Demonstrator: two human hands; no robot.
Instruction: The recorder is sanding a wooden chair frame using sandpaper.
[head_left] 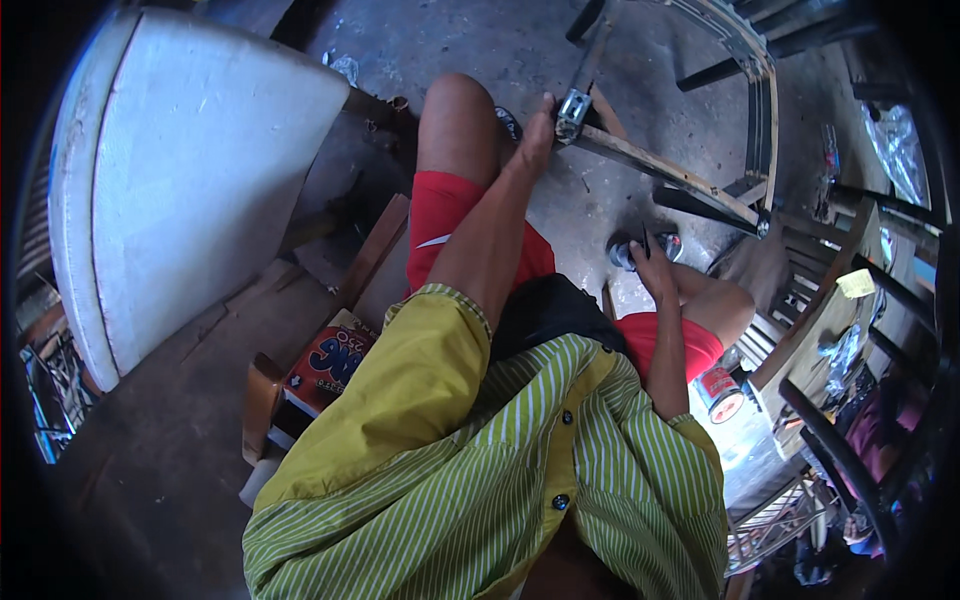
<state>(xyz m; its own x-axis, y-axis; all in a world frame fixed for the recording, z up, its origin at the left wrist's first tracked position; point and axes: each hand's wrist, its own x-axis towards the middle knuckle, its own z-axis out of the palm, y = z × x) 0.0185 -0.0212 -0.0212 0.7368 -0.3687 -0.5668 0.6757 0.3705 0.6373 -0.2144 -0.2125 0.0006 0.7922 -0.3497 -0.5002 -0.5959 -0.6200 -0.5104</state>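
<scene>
My left hand is closed at the near corner of a wooden furniture frame with black legs. Right beside its fingers, a silvery, slotted metal piece sits at that corner; I cannot tell whether it is fixed there. Some of the left fingers are hidden behind the corner. Over by my right shin, my right hand is closed around a slender dark tool that points away from me. Its exact kind is too small to make out.
A large pale padded panel stands at the left. Near my left thigh is a red printed box by a wooden piece. A red and silver can lies at the right, near wooden boards and black metal bars.
</scene>
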